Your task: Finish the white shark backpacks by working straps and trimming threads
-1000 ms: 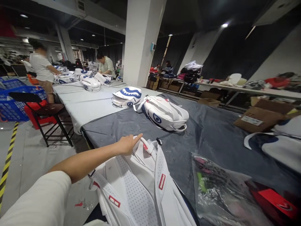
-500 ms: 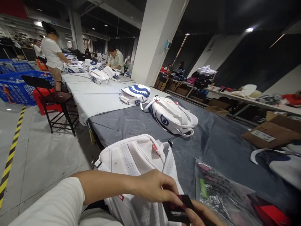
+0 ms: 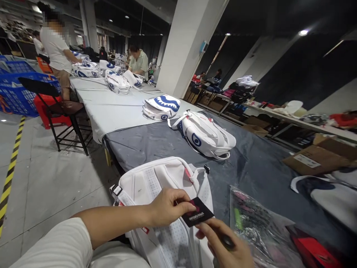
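A white backpack (image 3: 156, 178) lies back side up at the near edge of a table covered with dark grey cloth (image 3: 251, 167). Over it, my left hand (image 3: 167, 206) pinches a small black hang tag (image 3: 197, 216) with white lettering. My right hand (image 3: 225, 245) comes up from the bottom edge, its fingers closed under the tag's lower corner and touching it; a dark blurred bit sits by its fingers. A clear plastic bag (image 3: 251, 227) with printed items inside lies just right of my hands.
Two white backpacks with blue shark print (image 3: 208, 137) (image 3: 160, 107) lie farther along the table. A black chair (image 3: 60, 109) and blue baskets (image 3: 16, 89) stand left in the aisle. Two people (image 3: 55, 48) (image 3: 138, 61) work at the far end. A white pillar (image 3: 189, 44) rises behind; cardboard boxes (image 3: 315, 158) lie right.
My left hand left the backpack's top and came back near me. It now holds the black tag, raised slightly and turned face up, with my right hand joined under it.
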Demonstrator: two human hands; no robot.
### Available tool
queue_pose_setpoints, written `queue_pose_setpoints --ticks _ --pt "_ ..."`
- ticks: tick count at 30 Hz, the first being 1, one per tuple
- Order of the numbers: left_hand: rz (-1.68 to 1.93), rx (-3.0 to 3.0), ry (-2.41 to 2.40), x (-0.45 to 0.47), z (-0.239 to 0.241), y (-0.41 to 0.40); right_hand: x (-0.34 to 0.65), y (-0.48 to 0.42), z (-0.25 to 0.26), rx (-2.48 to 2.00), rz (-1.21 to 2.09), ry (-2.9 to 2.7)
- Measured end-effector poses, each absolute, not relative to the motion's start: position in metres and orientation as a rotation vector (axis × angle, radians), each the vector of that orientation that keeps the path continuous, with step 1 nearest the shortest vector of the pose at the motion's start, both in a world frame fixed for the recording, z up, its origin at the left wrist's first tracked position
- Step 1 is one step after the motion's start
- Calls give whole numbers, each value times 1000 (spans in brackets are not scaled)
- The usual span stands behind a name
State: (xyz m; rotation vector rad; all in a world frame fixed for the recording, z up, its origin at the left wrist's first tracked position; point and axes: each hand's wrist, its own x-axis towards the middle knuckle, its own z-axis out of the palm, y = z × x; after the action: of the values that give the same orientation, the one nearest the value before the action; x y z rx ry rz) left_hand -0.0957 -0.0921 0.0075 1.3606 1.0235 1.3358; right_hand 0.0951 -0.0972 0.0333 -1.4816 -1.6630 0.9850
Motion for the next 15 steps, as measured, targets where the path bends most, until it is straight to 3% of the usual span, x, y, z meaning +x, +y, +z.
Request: queue_pose_setpoints --ticks 4,10,15 --pt "1394 1713 1176 -104 0 -100 71 -96 29 -1354 692 -1834" --pt "1372 1607 1298 -123 -4 -99 54 -76 33 -1330 735 -1822" --pt "1625 1898 1784 -165 -4 -82 50 -37 49 -1368 279 -1969"
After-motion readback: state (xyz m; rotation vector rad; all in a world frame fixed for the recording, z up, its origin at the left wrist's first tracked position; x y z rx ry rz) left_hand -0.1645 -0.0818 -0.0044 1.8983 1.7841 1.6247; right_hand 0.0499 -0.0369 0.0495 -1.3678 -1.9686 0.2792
